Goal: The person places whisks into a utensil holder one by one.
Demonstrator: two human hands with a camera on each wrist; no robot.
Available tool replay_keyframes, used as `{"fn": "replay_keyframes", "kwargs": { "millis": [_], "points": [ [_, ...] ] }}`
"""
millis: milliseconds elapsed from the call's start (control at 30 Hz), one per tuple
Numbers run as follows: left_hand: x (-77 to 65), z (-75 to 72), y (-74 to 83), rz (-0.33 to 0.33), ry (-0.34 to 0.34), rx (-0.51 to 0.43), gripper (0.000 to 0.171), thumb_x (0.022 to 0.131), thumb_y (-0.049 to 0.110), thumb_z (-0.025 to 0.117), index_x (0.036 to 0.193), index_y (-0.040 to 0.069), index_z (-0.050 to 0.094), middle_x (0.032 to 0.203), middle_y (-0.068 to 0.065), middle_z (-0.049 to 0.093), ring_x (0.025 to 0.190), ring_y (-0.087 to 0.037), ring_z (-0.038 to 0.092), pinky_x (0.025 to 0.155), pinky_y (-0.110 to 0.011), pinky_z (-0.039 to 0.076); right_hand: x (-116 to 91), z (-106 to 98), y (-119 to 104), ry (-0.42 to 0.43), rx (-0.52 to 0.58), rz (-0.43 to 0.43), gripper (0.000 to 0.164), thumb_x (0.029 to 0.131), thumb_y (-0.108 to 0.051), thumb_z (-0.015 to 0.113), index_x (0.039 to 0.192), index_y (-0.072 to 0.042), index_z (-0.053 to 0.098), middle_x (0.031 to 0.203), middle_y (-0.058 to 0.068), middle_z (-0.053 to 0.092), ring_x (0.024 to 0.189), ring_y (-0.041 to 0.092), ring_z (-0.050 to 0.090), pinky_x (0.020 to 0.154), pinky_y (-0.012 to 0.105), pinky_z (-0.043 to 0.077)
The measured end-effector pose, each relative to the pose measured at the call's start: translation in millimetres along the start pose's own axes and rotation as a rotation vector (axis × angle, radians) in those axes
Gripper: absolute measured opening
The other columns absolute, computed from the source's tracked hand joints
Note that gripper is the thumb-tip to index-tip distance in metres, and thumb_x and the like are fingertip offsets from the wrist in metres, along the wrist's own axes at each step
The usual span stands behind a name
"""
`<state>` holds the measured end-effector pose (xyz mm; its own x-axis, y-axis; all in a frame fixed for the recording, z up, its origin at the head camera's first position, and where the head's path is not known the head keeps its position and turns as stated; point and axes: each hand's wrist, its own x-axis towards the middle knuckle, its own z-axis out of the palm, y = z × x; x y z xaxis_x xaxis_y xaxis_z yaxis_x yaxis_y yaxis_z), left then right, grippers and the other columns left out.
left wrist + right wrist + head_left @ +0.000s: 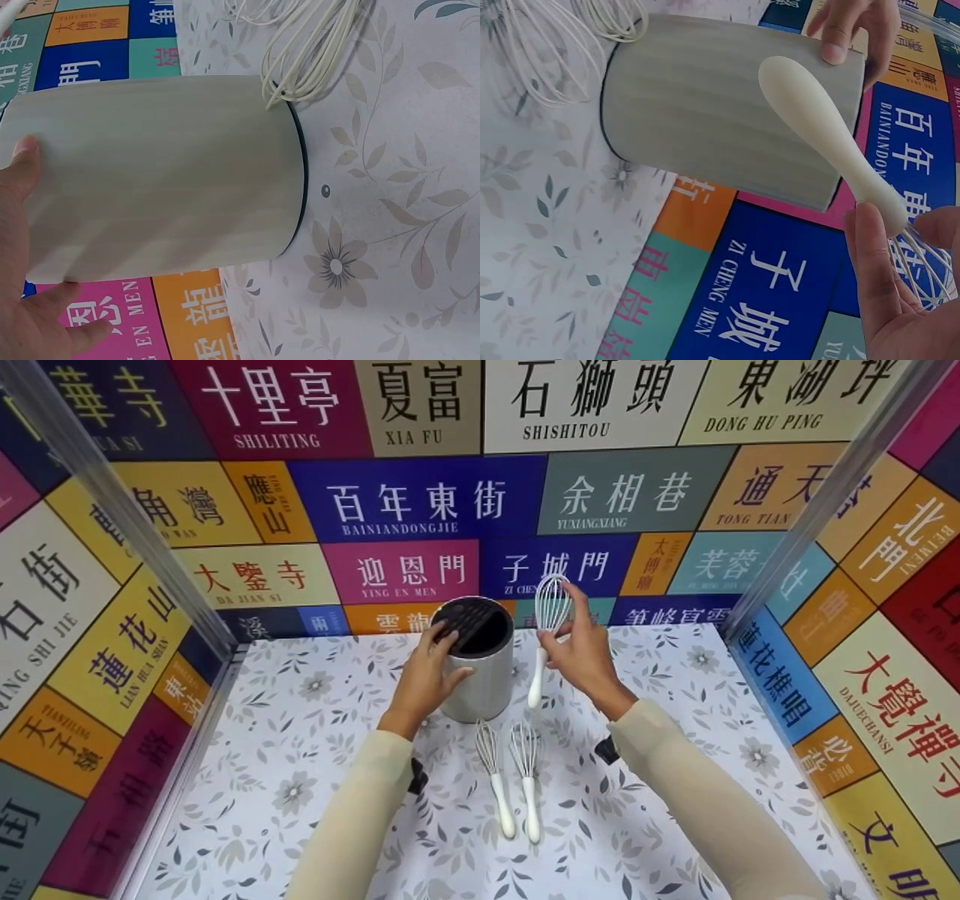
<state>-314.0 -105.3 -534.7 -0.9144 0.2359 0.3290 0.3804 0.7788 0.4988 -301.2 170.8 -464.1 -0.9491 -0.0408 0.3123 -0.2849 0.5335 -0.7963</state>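
Note:
A grey cylindrical utensil holder point(478, 688) stands upright near the back of the table, its mouth black inside. A black slotted piece point(469, 615) covers the left part of that mouth. My left hand point(427, 679) grips the holder's upper left side, fingers at the rim and thumb on the outer wall. To the right of the holder, my right hand point(583, 652) pinches a white whisk point(553, 604) where wires meet handle. Its wire loops point up and its handle point(817, 120) hangs down. Two more whisks, a left one point(495, 780) and a right one point(529, 780), lie in front of the holder.
The table point(300, 810) has a white cover printed with grey leaves and flowers. Behind it and at both sides rise walls point(420, 499) of colourful sign panels. Clear upright posts point(795, 510) stand at the back corners.

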Motion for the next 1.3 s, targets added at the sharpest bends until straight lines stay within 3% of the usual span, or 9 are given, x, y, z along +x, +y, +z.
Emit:
{"fn": "replay_keyframes", "kwargs": {
  "millis": [133, 433, 633, 867, 1300],
  "points": [
    [-0.4, -0.3, 0.5, -0.004, -0.004, -0.001, 0.072, 0.092, 0.049, 0.072, 0.152, 0.016, 0.05, 0.165, -0.009, 0.032, 0.142, -0.036, 0.048, 0.118, -0.052, 0.04, 9, -1, -9, 0.023, 0.017, -0.026, 0.083, 0.095, -0.023, 0.071, 0.16, -0.036, 0.022, 0.086, 0.01, 0.068, 0.058, 0.027, 0.07, 0.053, 0.031, 0.06],
    [-0.3, 0.0, 0.7, -0.006, 0.0, -0.002, 0.072, 0.092, 0.048, 0.072, 0.152, 0.016, 0.05, 0.165, -0.008, 0.032, 0.142, -0.035, 0.047, 0.118, -0.051, 0.04, 25, -2, -28, 0.096, -0.043, -0.1, 0.08, 0.096, -0.026, 0.071, 0.159, -0.031, 0.021, 0.093, 0.008, 0.065, 0.055, 0.014, 0.067, 0.054, 0.032, 0.058],
    [0.5, 1.1, -0.9, 0.052, 0.045, 0.015, 0.072, 0.091, 0.046, 0.074, 0.149, 0.01, 0.052, 0.162, -0.013, 0.037, 0.141, -0.036, 0.049, 0.116, -0.051, 0.042, 38, 1, -44, 0.14, -0.047, -0.109, 0.079, 0.096, -0.028, 0.072, 0.157, -0.037, 0.021, 0.101, 0.011, 0.064, 0.062, 0.015, 0.07, 0.057, 0.033, 0.059],
    [1.0, 1.7, -1.8, 0.052, 0.048, 0.005, 0.07, 0.092, 0.045, 0.074, 0.149, 0.01, 0.053, 0.162, -0.013, 0.037, 0.14, -0.037, 0.05, 0.116, -0.052, 0.042, 53, 6, -60, 0.178, -0.072, -0.134, 0.077, 0.097, -0.028, 0.07, 0.156, -0.037, 0.021, 0.118, 0.015, 0.065, 0.077, 0.018, 0.073, 0.068, 0.034, 0.062],
    [1.2, 2.7, -2.0, 0.046, 0.044, 0.01, 0.071, 0.091, 0.046, 0.074, 0.149, 0.011, 0.053, 0.162, -0.012, 0.037, 0.139, -0.036, 0.051, 0.116, -0.051, 0.042, 66, 29, -56, 0.254, -0.064, -0.299, 0.069, 0.098, -0.019, 0.069, 0.153, -0.025, 0.028, 0.127, 0.016, 0.061, 0.084, 0.022, 0.074, 0.076, 0.034, 0.063]
  ]
}}
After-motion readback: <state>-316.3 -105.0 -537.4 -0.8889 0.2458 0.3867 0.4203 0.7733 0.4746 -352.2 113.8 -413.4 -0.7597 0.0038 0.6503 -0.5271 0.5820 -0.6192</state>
